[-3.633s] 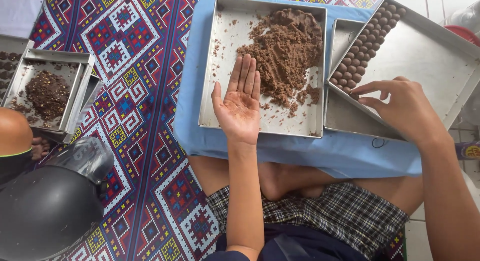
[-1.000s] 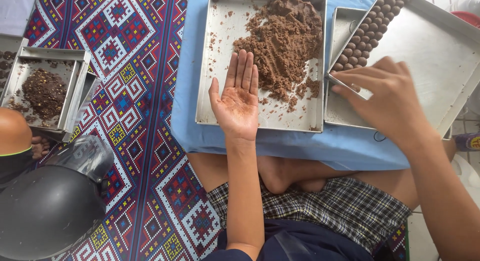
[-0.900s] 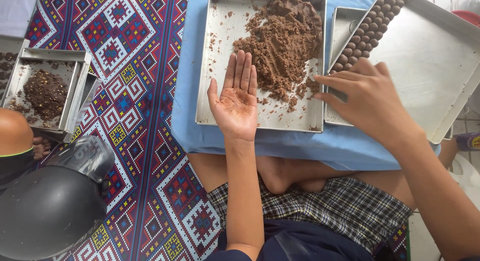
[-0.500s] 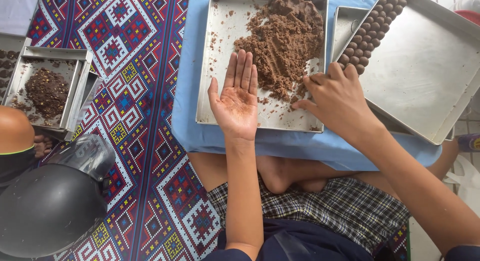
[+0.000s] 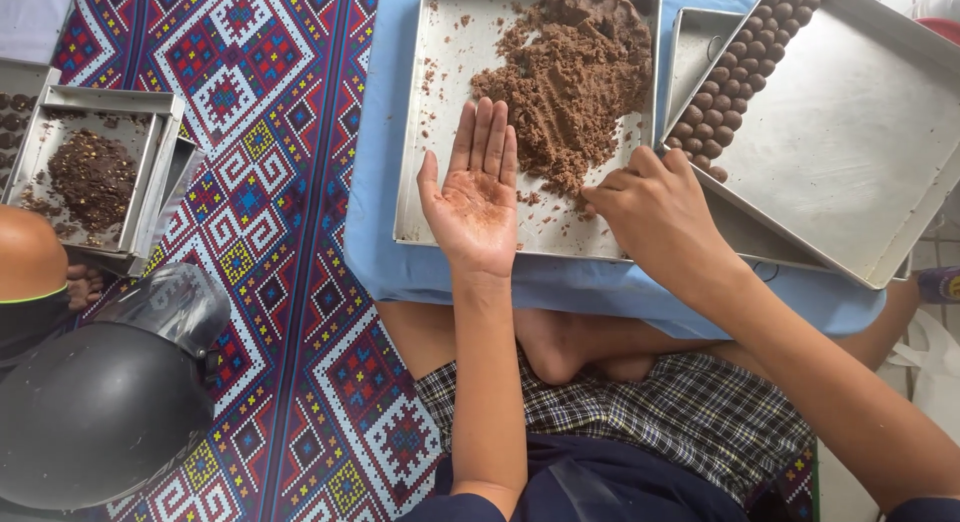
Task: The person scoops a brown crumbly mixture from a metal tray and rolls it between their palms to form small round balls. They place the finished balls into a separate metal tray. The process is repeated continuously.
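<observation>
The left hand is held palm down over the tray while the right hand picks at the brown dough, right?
Not quite: the head view shows the left hand palm up over the tray. The right hand does pick at the brown dough.

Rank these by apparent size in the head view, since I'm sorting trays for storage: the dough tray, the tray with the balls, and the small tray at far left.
1. Ball tray, though it's tilted and partly cropped.
2. Dough tray, a close second.
3. Small tray, clearly smallest.
</observation>
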